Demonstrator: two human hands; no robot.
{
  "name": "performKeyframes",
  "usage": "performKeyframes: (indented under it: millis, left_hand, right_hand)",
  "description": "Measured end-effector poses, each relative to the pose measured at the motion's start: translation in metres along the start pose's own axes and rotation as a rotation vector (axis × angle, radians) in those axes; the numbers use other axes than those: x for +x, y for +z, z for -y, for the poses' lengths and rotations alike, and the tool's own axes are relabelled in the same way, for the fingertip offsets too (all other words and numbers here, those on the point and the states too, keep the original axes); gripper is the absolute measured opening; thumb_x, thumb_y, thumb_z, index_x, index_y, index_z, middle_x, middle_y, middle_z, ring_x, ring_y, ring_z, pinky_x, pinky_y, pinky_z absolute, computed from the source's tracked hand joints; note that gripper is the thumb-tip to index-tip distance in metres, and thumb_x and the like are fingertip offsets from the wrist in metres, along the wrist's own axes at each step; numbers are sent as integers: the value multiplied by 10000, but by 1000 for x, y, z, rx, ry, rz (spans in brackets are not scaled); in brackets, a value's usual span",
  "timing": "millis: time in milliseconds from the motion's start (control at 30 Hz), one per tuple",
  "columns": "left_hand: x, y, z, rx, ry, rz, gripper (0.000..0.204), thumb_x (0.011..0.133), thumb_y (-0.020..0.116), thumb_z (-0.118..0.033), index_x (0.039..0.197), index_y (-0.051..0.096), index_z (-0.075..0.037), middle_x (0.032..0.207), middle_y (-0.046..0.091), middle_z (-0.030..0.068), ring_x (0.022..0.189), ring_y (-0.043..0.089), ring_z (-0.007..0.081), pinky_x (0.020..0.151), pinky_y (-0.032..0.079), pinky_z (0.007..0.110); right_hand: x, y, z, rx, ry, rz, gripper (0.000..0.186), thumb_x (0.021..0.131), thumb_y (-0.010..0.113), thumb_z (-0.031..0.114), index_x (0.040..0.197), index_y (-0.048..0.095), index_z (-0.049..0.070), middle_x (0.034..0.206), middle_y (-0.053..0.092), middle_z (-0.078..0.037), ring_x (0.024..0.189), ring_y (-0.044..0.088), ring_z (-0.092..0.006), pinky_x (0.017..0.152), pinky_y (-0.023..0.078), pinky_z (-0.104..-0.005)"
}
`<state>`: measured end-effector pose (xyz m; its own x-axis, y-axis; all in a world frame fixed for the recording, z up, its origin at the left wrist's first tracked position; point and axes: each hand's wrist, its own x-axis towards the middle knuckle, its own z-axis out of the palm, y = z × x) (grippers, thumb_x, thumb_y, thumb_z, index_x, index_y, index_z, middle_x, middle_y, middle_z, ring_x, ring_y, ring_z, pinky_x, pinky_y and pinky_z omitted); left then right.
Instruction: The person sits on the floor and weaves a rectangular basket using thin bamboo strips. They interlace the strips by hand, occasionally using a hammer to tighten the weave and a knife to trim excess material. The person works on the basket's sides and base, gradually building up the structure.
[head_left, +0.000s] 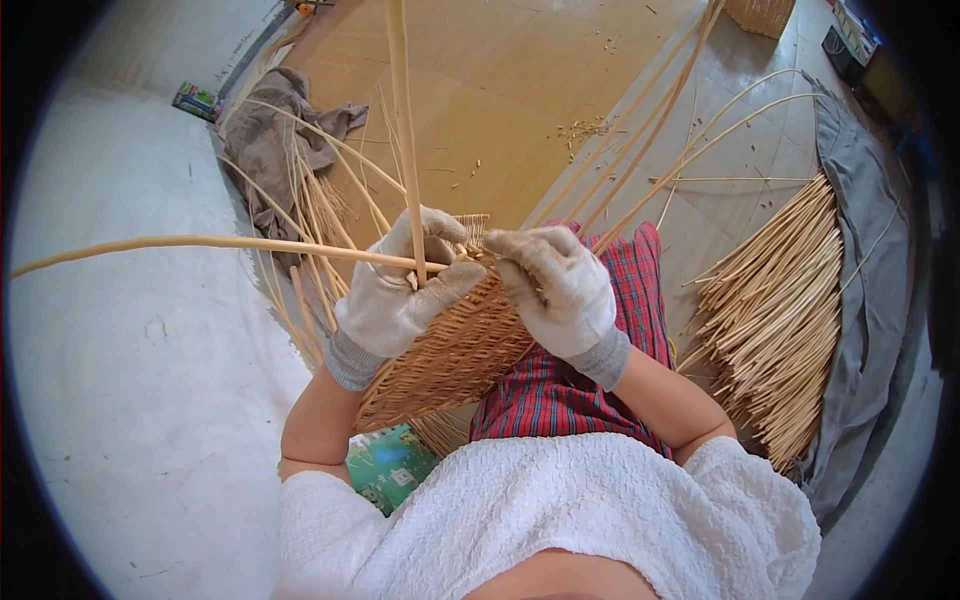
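A woven wicker basket (pixel 440 350) rests tilted against my lap, its rim up between my hands. My left hand (pixel 400 285), in a soiled white work glove, closes around the rim at the left, thumb on the near side. One thick wicker rod (pixel 200 243) sticks out to the left from this grip, and another rod (pixel 401 110) rises upright beside the thumb. My right hand (pixel 562 290), gloved alike, has its fingertips pinched together at the rim just right of the left thumb. What lies in that pinch is hidden. Several long rods (pixel 650 125) slant up beyond the right hand.
At right a large bundle of peeled rods (pixel 780 320) lies on grey cloth (pixel 875 300). More rods and a crumpled brown-grey cloth (pixel 275 140) lie at left along the white wall (pixel 150 400). Cut bits (pixel 580 130) litter the floor. Red plaid cloth (pixel 640 300) covers my lap.
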<state>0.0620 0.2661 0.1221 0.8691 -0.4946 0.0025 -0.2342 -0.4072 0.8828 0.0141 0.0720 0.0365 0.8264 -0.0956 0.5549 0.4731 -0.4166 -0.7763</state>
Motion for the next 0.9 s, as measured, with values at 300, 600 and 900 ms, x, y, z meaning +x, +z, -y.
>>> performKeyframes:
  millis: [300,600,900]
  left_hand:
    - [-1,3,2,-65,51,16,311,914,810,-136,1158,627,-74,928,669,-10,810,580,62,705,483,231]
    - [2,-5,6,36,83,81,284,911,815,-157,1117,643,-63,862,620,-14,749,543,57,655,454,232]
    - [-3,-1,5,6,63,28,287,901,826,-177,1091,649,-55,870,617,3,758,557,78,666,467,253]
  right_hand:
    - [-5,5,-16,123,-107,-2,291,829,776,44,1110,726,99,1008,708,-77,890,676,-301,746,555,-406]
    - [-12,12,-9,177,15,-82,321,791,792,31,1095,739,120,962,709,-76,854,691,-291,727,558,-397]
    - [3,3,4,-7,70,31,271,835,752,60,1092,763,146,921,683,-96,829,690,-299,689,571,-404]
